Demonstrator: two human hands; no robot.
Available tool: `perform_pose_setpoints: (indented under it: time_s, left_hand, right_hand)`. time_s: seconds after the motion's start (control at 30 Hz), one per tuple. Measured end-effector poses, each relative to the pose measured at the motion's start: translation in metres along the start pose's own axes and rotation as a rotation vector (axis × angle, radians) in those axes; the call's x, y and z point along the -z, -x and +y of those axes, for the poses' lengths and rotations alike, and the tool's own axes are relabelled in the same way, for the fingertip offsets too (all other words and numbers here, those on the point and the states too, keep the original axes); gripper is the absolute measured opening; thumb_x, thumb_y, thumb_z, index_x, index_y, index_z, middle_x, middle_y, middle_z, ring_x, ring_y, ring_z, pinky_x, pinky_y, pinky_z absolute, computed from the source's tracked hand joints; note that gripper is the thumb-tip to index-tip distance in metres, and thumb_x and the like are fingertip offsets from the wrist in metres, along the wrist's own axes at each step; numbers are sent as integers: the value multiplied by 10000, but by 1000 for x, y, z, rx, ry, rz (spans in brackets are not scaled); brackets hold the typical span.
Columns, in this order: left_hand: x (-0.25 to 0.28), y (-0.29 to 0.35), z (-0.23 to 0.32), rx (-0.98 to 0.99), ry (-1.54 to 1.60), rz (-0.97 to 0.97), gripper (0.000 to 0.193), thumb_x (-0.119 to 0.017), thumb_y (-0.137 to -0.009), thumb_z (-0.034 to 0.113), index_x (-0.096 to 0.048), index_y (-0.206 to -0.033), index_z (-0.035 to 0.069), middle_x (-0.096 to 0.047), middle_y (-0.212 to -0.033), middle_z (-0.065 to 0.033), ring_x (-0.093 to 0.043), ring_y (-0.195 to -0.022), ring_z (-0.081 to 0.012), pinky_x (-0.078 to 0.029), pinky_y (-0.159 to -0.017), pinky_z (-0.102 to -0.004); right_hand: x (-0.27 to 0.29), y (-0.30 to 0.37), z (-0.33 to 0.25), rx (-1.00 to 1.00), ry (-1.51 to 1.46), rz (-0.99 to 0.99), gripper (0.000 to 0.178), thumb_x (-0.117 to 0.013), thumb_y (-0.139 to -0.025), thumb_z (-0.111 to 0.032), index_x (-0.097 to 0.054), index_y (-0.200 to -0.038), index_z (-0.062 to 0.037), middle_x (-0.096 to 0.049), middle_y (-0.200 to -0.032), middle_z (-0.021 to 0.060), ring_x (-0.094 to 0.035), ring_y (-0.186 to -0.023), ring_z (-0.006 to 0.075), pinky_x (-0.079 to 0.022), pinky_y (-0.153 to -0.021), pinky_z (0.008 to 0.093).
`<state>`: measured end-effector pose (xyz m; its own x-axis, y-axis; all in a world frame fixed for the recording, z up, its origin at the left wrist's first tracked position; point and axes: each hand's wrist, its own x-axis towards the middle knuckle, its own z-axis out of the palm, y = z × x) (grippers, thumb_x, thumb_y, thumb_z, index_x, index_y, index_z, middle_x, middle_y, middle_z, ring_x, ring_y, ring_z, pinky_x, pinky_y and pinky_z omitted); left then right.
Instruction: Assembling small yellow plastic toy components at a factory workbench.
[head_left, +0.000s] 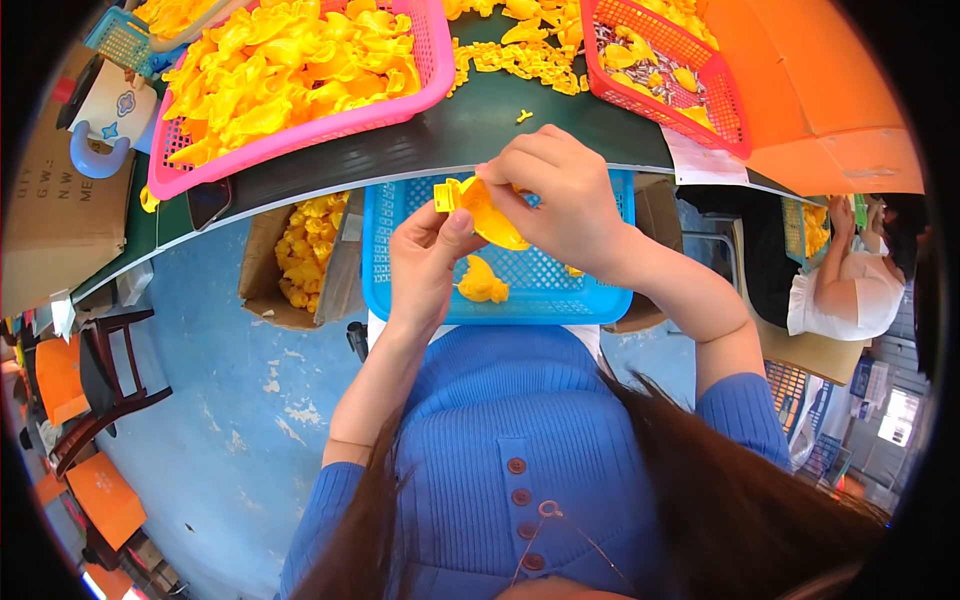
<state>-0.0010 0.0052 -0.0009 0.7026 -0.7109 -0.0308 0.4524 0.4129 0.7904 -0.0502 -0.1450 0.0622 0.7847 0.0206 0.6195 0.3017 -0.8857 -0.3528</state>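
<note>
Between my two hands, above a blue plastic basket (595,305), is a curved yellow plastic part (490,222) with a small boxy end. My left hand (425,255) pinches the boxy end between thumb and finger. From above, my right hand (560,190) grips the same part, its fingertips closed at the top edge; whether they also hold a smaller piece cannot be made out. Another yellow plastic part (482,281) lies in the blue basket on my lap, below my hands.
A pink basket (430,75) heaped with yellow parts stands at the table's left. Small yellow pieces (520,65) lie mid-table. A red basket (735,110) holds metal bits and yellow parts. A cardboard box (265,260) of yellow parts sits below. Another person (850,290) sits at right.
</note>
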Motion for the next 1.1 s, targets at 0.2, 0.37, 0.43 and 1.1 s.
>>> perform_pose_setpoints:
  time_s: [0.2, 0.37, 0.43, 1.1]
  left_hand:
    - [-1, 1, 3, -25, -53, 23, 329, -603, -866, 229, -575, -1074, -25, -620, -977, -82, -604, -898, -138, -507, -792, -283]
    - [1, 0, 0, -21, -43, 45, 324, -615, -858, 220, -578, -1063, -27, -621, -969, -80, -603, -892, -135, -502, -799, -283]
    - [4, -2, -1, -24, -77, 56, 322, -615, -858, 221, -573, -1060, -26, -618, -975, -79, -601, -887, -133, -496, -804, -279]
    - [-9, -3, -18, -224, -286, -20, 760, -627, -726, -99, -213, -1345, 56, -438, -1234, -150, -488, -1115, -219, -480, -893, -339]
  right_hand:
    - [-2, -1, 2, 73, 1, 25, 137, -681, -637, 12, -585, -722, -36, -616, -730, 48, -559, -623, 201, -449, -563, 290]
    - [4, 3, -3, -69, 35, -68, 144, -678, -632, 10, -563, -709, -32, -597, -701, 61, -584, -640, 214, -463, -568, 293]
    - [4, 6, -1, -149, -8, -107, 146, -669, -636, 15, -546, -705, -26, -584, -685, 76, -595, -639, 236, -469, -552, 306]
    - [-1, 1, 2, -368, -92, -51, 141, -628, -674, 20, -490, -703, 17, -543, -653, 112, -601, -586, 211, -474, -523, 285]
